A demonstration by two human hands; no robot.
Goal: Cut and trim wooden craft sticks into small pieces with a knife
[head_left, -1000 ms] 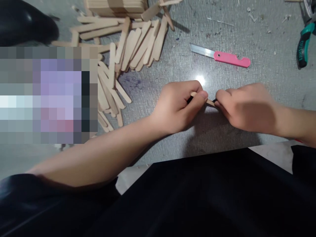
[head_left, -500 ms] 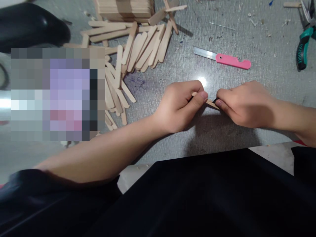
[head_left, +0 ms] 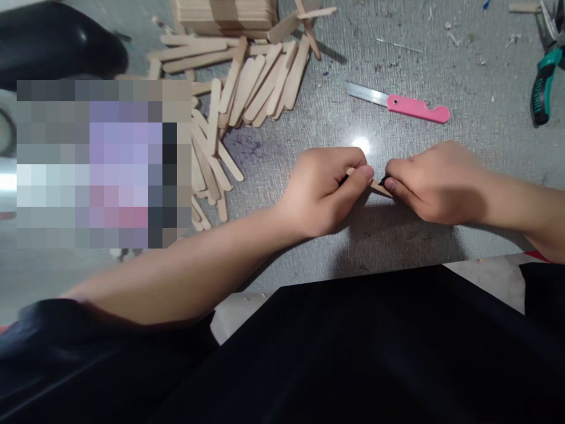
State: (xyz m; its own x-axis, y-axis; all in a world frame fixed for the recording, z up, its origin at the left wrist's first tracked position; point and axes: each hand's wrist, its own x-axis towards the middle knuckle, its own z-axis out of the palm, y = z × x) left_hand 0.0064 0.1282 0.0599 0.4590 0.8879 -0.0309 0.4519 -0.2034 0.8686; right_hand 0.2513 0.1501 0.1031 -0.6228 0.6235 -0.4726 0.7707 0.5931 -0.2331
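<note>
My left hand (head_left: 329, 191) is closed round one end of a small wooden stick (head_left: 380, 188), its thumb pressed on top. The other end of the stick runs under the closed fingers of my right hand (head_left: 435, 182). A small black item shows at the right fingertips, against the stick; most of it is hidden. A short gap separates the two hands. Beyond them on the grey table (head_left: 282, 259) lies a pink-handled knife (head_left: 417, 109) with its blade out, pointing left.
Many loose wooden sticks (head_left: 265, 82) lie at the upper left, below a stack of sticks (head_left: 225, 16). Pliers (head_left: 544, 88) with green and black handles lie at the far right. A black rounded object (head_left: 62, 41) fills the upper left corner.
The view has shifted very slightly. Both hands keep their hold on the stick, with hardly any movement.
</note>
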